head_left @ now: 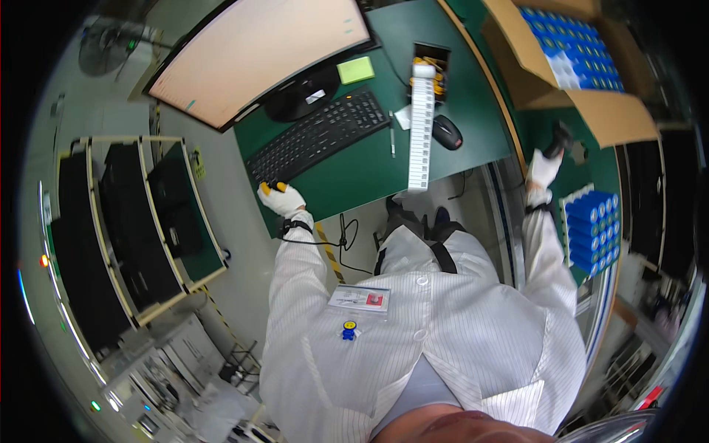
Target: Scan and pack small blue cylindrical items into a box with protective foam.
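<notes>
My left hand (282, 199), in a white glove with yellow fingertips, is at the near left corner of a black keyboard (325, 133). Its fingers are apart and touch the keyboard's edge. Out to the right, my right hand (544, 171), also gloved in white, is closed around a black handheld scanner (560, 139) above the green side bench; its shape shows only in part. Just nearer than that hand stands a block of blue cylindrical cells (592, 227) in rows. A long strip of white labels (421, 136) hangs over the desk's front edge.
A large monitor (258, 55) stands behind the keyboard, with a yellow-green notepad (356, 70) beside it. A mouse (447, 132) and a pen (392, 135) lie on the desk. An open cardboard box (617, 118) holds more blue cells. Shelving (140, 221) is at left.
</notes>
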A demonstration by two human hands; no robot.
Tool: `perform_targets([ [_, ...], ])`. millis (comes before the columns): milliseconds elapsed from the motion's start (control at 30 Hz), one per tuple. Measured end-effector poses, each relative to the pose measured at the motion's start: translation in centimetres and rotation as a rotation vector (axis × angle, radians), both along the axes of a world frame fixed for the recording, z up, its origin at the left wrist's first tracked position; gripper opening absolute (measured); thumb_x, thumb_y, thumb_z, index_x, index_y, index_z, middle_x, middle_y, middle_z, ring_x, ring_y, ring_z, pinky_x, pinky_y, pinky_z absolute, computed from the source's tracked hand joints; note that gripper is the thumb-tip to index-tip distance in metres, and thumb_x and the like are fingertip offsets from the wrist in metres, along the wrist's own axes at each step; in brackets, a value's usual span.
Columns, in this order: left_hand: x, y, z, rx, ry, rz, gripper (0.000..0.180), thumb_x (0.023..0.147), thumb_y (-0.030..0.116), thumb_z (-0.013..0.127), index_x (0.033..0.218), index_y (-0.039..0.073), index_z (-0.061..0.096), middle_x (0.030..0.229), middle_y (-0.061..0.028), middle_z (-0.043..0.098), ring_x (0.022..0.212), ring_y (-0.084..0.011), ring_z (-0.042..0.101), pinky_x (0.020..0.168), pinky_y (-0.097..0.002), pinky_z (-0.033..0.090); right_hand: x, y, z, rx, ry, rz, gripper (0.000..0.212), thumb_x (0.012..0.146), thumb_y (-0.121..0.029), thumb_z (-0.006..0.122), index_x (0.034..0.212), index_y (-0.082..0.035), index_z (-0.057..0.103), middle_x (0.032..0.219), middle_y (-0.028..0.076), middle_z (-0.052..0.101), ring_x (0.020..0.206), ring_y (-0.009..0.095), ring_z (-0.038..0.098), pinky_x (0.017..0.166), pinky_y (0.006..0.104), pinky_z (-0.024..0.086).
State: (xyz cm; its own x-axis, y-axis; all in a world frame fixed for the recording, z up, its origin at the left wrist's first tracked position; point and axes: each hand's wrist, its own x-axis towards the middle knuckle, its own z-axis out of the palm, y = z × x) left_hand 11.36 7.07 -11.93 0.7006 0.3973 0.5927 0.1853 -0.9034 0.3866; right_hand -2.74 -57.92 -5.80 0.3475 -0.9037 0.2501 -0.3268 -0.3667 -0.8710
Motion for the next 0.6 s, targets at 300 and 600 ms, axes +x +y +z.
perform_targets([
  [300, -0.1, 1.1, -0.1, -0.011, 0.092, 0.049, 0.046, 0.081, 0.011, 0.067, 0.121, -0.007, 0.057, 0.132, -0.0218, 0.053, 0.130, -0.0399, 0.045, 0.112, -0.0468, 0.037, 4.8, 22.0, 6.9, 0.764, 0.203, 0.763, 0.015, 0.089, -0.009, 0.066, 0.100, -0.002, 0.061, 0.065, 0.003, 0.059, 0.049, 0.013, 0.056, 0.046, 0.0274, 0.044],
  [600, -0.9, 1.1, 1.5, -0.050, 0.096, 0.048, 0.053, 0.081, 0.013, 0.066, 0.129, -0.003, 0.050, 0.135, -0.0192, 0.050, 0.133, -0.0396, 0.042, 0.114, -0.0475, 0.034, 19.6, 38.5, 9.1, 0.437, 0.525, 1.080, 0.026, 0.083, -0.022, 0.068, 0.098, -0.001, 0.065, 0.061, 0.006, 0.061, 0.049, 0.017, 0.061, 0.046, 0.0309, 0.049],
])
